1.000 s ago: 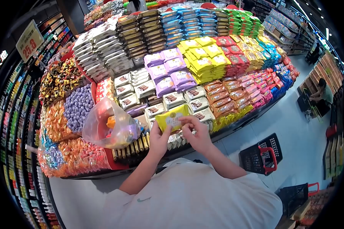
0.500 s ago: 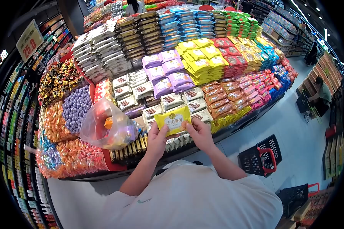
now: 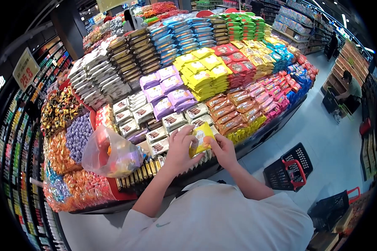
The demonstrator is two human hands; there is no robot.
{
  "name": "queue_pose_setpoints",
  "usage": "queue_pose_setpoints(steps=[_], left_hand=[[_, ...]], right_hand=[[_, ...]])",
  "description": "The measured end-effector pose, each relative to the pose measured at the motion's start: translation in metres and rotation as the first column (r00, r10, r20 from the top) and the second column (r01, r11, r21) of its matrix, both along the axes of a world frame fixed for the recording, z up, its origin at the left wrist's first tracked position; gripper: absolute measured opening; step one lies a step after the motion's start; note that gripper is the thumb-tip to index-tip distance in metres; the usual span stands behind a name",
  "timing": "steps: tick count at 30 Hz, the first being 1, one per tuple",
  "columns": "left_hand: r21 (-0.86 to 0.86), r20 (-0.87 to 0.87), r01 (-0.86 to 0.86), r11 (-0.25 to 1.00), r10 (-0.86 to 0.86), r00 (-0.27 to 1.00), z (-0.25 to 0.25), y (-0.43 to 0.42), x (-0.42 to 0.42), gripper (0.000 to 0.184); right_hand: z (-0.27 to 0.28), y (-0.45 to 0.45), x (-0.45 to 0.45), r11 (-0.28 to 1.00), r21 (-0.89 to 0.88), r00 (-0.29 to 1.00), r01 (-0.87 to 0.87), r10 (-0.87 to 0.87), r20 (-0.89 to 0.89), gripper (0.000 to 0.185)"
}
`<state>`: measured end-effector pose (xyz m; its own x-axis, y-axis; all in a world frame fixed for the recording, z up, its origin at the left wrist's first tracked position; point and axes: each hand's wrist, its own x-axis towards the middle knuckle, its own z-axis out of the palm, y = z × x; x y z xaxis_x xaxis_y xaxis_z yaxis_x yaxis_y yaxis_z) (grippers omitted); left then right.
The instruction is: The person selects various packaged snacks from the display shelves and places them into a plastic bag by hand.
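A yellow packet [image 3: 203,136] with a white label is tilted in front of my chest. My right hand [image 3: 224,151] pinches its right side, thumb on the front. At the packet's left edge is my left hand [image 3: 181,151], fingers apart and curved, thumb low near the bottom corner; whether it touches the packet is hard to tell. A clear plastic bag [image 3: 113,157] holding colourful packets rests left of my hands on the display. White packets [image 3: 174,120], purple packets [image 3: 171,92] and a stack of yellow packets [image 3: 203,73] lie beyond.
Loose wrapped sweets [image 3: 78,137] fill the display's left side. A price sign [image 3: 26,70] stands at the upper left. Black baskets [image 3: 287,168] with red handles are on the floor at right. A person [image 3: 352,94] is low down by the wooden shelving at far right.
My left hand has gone from gripping the packet's left side to spread fingers beside it. The packet has turned to a steeper tilt in my right hand. The view has shifted somewhat.
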<state>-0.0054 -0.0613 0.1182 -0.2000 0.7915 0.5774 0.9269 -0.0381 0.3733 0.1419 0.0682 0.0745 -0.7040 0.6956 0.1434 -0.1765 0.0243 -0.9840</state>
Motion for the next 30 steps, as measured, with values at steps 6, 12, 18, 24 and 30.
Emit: queue_pose_setpoints(steps=[6, 12, 18, 24, 30], left_hand=[[-0.176, -0.006, 0.136, 0.975, -0.139, 0.99, 0.009, 0.067, -0.008, 0.051], [-0.24, -0.09, 0.023, 0.971, -0.046, 0.995, 0.054, 0.17, -0.037, 0.049], [-0.197, -0.181, -0.067, 0.978, 0.03, 0.983, 0.049, 0.302, -0.086, 0.052], [-0.333, -0.303, -0.181, 0.925, 0.077, 0.95, 0.031, 0.353, -0.094, 0.055], [-0.318, -0.423, -0.113, 0.941, -0.034, 0.905, -0.002, 0.382, -0.144, 0.087]], right_hand=[[-0.009, 0.029, 0.041, 0.993, -0.113, 0.997, 0.019, -0.027, -0.077, 0.026], [-0.027, 0.052, 0.101, 0.989, -0.072, 0.986, 0.128, -0.134, -0.098, 0.03], [-0.042, 0.062, 0.169, 0.925, -0.104, 0.928, 0.365, -0.37, -0.039, 0.031], [-0.067, 0.069, 0.226, 0.837, -0.128, 0.842, 0.532, -0.539, -0.023, 0.03], [-0.069, 0.072, 0.249, 0.809, -0.139, 0.82, 0.571, -0.571, 0.042, 0.029]])
